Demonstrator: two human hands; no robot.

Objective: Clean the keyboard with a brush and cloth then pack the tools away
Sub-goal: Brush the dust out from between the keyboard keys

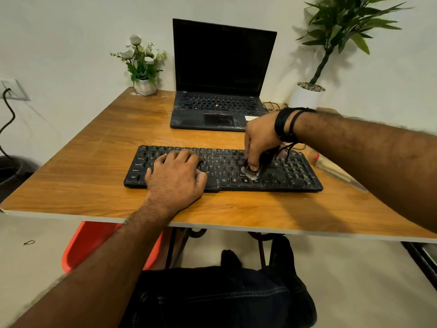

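A black keyboard [223, 170] is lying across the middle of a wooden table [78, 176], its front edge sitting a little back from the table's near edge, with bare wood showing to its left and in front of it; the left hand [176, 177] is resting flat on the keyboard's left half, fingers spread and relaxed, holding nothing; the right hand [259, 140] is reaching in from the right, fingers curled down around a small dark brush [256, 170], whose pale bristles are touching the keys right of centre; dark cords are wrapping that wrist. Behind the keyboard an open laptop [220, 91] is standing with its screen dark, a strip of bare table lying between the two; a narrow clear packet [340, 172] is lying just beside the keyboard's right end, near the table's right edge. At the back left corner a small white pot [145, 86] is holding white flowers; at the back right a white pot [305, 95] topped with pebbles is holding a tall leafy plant.
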